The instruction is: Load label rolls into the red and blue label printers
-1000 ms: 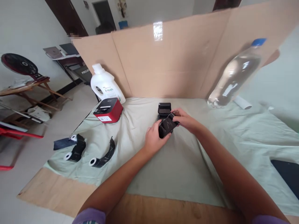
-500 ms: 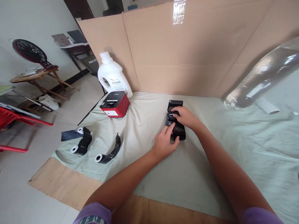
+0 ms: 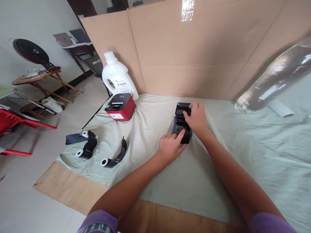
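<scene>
Lengthwise, the device points forward, right fingers pinching its lid, left fingers spread.

Black device, lid raised

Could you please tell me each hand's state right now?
Left hand: index finger extended onto the black device; grip cannot be told.
Right hand: thumb and fingers at its raised lid; whether pinched shut is unclear.

The device is glossy plastic, the cloth matt.
</scene>
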A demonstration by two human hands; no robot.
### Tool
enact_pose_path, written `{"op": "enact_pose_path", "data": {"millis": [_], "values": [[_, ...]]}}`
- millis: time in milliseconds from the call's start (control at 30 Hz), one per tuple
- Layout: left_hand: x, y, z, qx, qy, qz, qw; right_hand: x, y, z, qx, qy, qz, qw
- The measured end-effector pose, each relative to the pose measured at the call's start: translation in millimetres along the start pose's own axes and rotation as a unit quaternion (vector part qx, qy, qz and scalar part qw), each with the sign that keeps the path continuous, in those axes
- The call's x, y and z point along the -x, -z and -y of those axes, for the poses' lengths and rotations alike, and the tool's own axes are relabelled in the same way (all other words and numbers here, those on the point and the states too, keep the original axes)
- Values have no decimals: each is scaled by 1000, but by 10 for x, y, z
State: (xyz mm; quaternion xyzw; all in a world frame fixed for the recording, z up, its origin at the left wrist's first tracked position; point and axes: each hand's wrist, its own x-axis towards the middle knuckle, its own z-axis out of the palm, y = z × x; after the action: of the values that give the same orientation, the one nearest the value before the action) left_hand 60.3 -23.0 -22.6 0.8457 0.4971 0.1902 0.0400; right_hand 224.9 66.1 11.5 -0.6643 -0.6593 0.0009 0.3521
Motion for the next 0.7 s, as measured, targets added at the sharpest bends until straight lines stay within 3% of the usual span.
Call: {"op": "enact_pose_path", "data": {"millis": [133, 233, 367, 467, 533, 700], "values": [[15, 50, -14, 13, 62, 7, 998, -121, 9, -127, -84, 15, 10, 996], [34, 42, 12, 94, 100, -3, 991, -192, 85, -187, -129, 30, 41, 990], [41, 11, 80, 287, 121, -15, 950, -199, 309, -203, -146, 58, 138, 978], [30, 15, 115, 389, 95, 12, 916, -150, 442, -191, -134, 74, 235, 960], [21, 30, 128, 413, 83, 32, 906, -110, 461, -170, -125, 54, 274, 952], [6, 43, 150, 441, 86, 52, 892, -61, 317, -144, -122, -65, 290, 947]]}}
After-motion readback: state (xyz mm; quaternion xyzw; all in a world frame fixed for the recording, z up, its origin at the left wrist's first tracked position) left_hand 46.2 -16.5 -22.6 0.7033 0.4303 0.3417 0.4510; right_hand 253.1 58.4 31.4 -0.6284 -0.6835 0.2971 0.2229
